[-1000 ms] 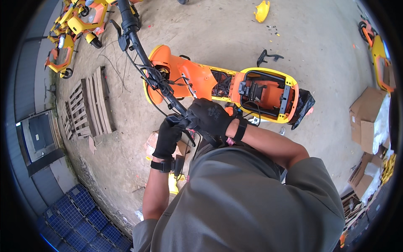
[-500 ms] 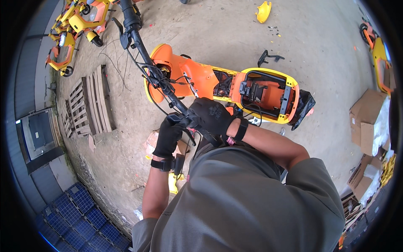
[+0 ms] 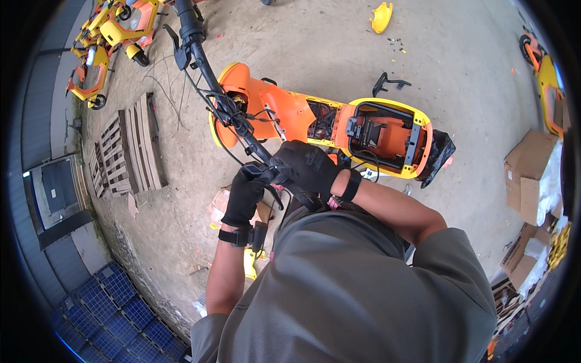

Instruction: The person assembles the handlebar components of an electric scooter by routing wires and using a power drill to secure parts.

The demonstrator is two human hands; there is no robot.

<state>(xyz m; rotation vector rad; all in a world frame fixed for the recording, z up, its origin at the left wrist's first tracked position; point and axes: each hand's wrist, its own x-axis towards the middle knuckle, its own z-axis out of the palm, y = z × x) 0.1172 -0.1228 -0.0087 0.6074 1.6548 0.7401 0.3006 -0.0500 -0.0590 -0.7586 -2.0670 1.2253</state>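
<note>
A black handlebar (image 3: pixel 209 75) runs from the top left down to my waist, loose cables hanging along it. It belongs to an orange and yellow electric scooter (image 3: pixel 290 112) whose open rear compartment (image 3: pixel 394 145) shows wiring. My left hand (image 3: pixel 245 196), in a black glove, is closed around the brake lever mount near the bar's close end. The black brake lever (image 3: pixel 276 197) sticks out beside it. Also gloved, my right hand (image 3: pixel 305 168) is curled into a fist against the same end of the bar. Its fingertips are hidden, so what they pinch does not show.
Wooden pallets (image 3: pixel 130 145) lie on the concrete floor at left, with more scooters (image 3: pixel 130 30) behind them. A yellow panel (image 3: pixel 380 18) and a black bracket (image 3: pixel 390 83) lie beyond the scooter. Cardboard boxes (image 3: pixel 526 172) stand at right, blue crates (image 3: pixel 115 296) at lower left.
Almost nothing differs. Both hands stay at the bar's close end, with only a very slight shift of the right hand and wrist to the right.
</note>
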